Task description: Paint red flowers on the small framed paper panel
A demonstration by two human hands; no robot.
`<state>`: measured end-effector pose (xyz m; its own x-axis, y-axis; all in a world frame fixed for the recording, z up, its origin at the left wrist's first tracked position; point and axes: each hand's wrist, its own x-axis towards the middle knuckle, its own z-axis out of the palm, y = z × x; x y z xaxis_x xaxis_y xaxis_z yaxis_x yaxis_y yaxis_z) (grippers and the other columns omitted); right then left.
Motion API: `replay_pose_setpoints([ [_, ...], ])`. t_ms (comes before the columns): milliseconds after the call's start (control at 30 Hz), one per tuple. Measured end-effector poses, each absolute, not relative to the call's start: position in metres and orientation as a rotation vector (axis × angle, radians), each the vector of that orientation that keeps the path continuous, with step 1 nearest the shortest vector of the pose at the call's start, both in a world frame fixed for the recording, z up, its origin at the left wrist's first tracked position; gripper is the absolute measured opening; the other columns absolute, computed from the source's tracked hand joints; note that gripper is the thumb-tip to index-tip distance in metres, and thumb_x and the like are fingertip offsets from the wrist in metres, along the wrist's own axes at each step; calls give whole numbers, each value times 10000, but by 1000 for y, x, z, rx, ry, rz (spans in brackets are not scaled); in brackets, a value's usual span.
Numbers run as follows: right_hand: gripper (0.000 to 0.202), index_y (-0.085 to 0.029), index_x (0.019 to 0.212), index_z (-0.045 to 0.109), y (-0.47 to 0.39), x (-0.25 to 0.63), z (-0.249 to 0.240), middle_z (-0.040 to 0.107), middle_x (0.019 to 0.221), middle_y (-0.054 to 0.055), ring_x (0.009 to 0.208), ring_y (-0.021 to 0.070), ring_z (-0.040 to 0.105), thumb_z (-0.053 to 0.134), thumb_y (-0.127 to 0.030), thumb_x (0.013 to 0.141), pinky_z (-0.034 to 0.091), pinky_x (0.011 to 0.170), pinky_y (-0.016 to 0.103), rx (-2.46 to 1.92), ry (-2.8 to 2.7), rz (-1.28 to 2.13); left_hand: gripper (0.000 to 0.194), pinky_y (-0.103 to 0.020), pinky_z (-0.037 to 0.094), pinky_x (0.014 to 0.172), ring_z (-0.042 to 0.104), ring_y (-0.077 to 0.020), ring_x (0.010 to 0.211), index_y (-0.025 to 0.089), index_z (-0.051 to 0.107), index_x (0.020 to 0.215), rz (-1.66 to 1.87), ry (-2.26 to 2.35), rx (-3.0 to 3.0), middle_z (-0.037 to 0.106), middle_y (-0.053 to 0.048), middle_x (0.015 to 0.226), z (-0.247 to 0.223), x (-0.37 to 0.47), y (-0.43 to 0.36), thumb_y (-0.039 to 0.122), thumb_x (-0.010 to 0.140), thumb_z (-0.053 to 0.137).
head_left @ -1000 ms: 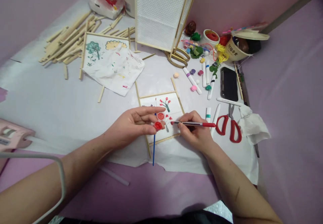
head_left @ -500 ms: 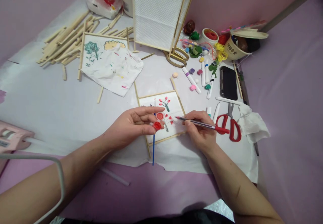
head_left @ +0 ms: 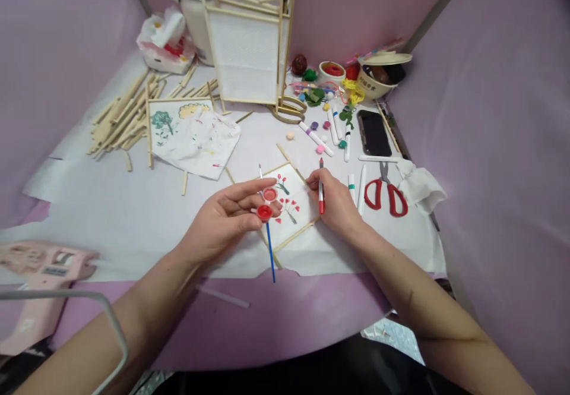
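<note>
Two small, round, red-stained plastic pieces, an open paint pot (head_left: 264, 212) and its paler lid (head_left: 269, 194), sit at your left hand's (head_left: 222, 214) fingertips. They look light and smooth; the wet-looking paint could spill or smear, so grip the pot low by its outer wall and keep it level. The thin blue-handled brush (head_left: 269, 252) seems light and stiff, with soft bristles, best held near its middle. The slim clear-barrelled pen with red ends (head_left: 321, 187) is likely rigid and a bit slippery. The white flower-painted panel in a wooden-stick frame (head_left: 297, 188) looks delicate; lift it by the sticks, not the face.

Your left thumb and fingers pinch the pot, with the upper fingers stretched out; the brush crosses behind them, and whether they grip it is unclear. Your right hand (head_left: 337, 202) is curled, pinching the pen. From your left hand, the panel lies at three o'clock, partly covered; from your right, at nine, just beside. The red-handled metal scissors (head_left: 383, 175) rest at your right hand's three o'clock.
</note>
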<state>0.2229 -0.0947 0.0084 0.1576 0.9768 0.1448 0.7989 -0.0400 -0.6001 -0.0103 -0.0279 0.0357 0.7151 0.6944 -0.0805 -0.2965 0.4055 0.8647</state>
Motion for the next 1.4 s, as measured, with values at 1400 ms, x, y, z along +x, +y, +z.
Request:
replay_pose_setpoints([
  [1400,152,-224,932,639,-108,199,21,652,800,16,733,160,604,495,-272,929,471,653,306,-1519,-1429,600,523,-332,509,905,699,-214,911,228,736,1110,520,561,859,743,-43,801,16,-27,-27,220,610,887],
])
